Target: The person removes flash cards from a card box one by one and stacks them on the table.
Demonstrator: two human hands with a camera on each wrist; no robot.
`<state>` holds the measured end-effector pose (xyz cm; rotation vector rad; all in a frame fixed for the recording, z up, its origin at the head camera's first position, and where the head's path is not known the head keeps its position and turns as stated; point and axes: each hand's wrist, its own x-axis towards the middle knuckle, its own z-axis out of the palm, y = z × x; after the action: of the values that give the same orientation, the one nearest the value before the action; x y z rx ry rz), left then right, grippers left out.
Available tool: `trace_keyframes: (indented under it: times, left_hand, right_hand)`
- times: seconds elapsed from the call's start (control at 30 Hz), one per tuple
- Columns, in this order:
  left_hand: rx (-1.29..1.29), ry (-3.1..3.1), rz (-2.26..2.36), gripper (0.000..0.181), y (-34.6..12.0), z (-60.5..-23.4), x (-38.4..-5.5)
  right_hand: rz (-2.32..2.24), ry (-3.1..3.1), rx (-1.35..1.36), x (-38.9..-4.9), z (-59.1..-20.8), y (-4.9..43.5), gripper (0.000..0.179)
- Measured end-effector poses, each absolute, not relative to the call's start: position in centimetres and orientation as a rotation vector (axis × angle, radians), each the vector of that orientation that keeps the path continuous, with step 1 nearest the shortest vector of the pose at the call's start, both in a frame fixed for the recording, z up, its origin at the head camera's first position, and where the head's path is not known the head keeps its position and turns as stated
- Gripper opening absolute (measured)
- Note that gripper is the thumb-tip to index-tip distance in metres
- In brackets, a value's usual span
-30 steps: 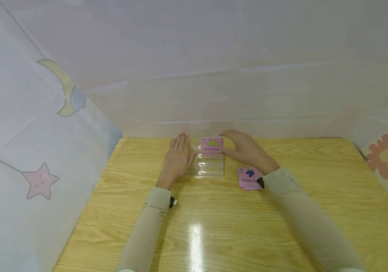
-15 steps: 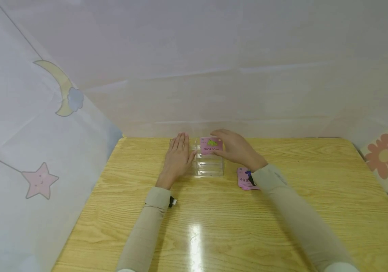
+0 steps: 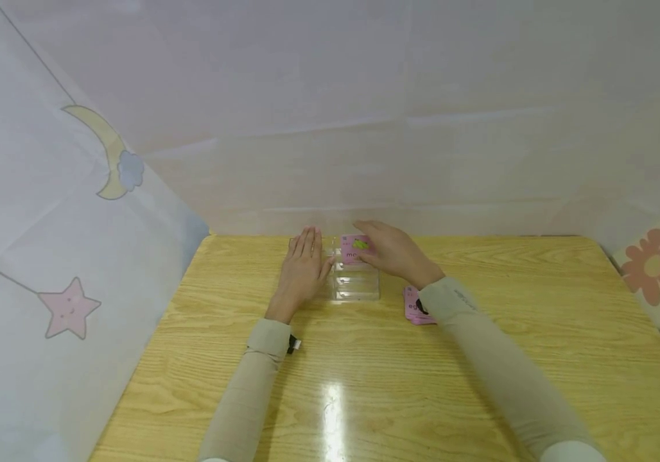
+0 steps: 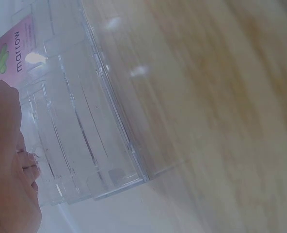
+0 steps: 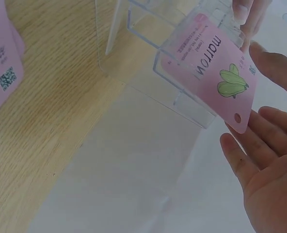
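A pink card (image 3: pixel 350 249) with the word "marrow" and green vegetables stands in an upper slot of a clear plastic tiered holder (image 3: pixel 357 290). On the holder's left part lies my left hand (image 3: pixel 302 273), its fingers straight and side by side. My right hand (image 3: pixel 396 251) is at the card's right side and hides part of it in the head view. In the right wrist view, the right fingers (image 5: pixel 267 138) extend behind the card's edge and the thumb (image 5: pixel 274 68) lies along its other side. The left wrist view shows the holder's lower tiers (image 4: pixel 75 131) bare.
A small stack of pink cards (image 3: pixel 415 308) lies on the wooden table (image 3: pixel 399 385), right of the holder and partly under the right sleeve. A pale cloth backdrop (image 3: pixel 330 173) rises right behind the table's far edge.
My right hand has moved left, from beside the marrow card to over its right part. The right sleeve now covers more of the card stack. The left hand stays put.
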<state>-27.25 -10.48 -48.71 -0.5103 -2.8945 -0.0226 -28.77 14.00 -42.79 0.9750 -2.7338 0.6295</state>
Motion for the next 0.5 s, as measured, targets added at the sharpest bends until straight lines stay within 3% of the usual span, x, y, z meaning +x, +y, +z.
trace_keyframes:
  times: [0.5]
  left_hand:
    - [-0.509,-2.913,-0.013,0.078,-10.47,-48.56,-27.08]
  right_hand:
    - [0.515,-2.685,0.992,-28.99,-43.36,13.22,0.045]
